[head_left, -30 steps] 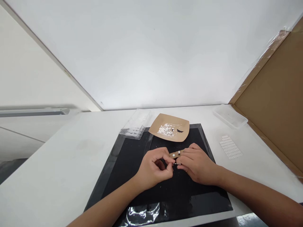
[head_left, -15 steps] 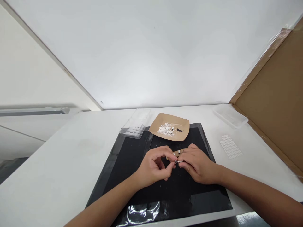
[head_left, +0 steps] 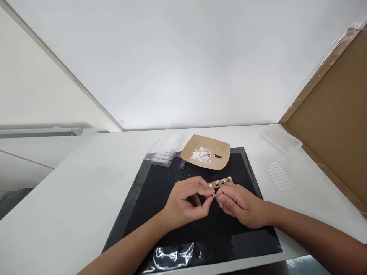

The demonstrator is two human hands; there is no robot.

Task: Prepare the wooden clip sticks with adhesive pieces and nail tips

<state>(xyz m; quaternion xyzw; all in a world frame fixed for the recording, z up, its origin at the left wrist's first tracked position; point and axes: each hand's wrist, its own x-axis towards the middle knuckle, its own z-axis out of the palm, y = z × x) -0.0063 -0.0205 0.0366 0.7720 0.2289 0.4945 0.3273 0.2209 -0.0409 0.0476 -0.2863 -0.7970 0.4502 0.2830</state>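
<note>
Right hand curled inward (left hand pinching small piece).

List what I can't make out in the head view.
In the head view:
Small piece between left hand and right hand: too small, partly covered by them.
White bits in the brown tray: too small to count.
Left clear box contents: blurred.
Left elbow: cut off by bottom edge.

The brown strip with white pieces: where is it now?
In the head view, the brown strip is right of centre over the black mat, between the right hand and the tan tray.
</note>
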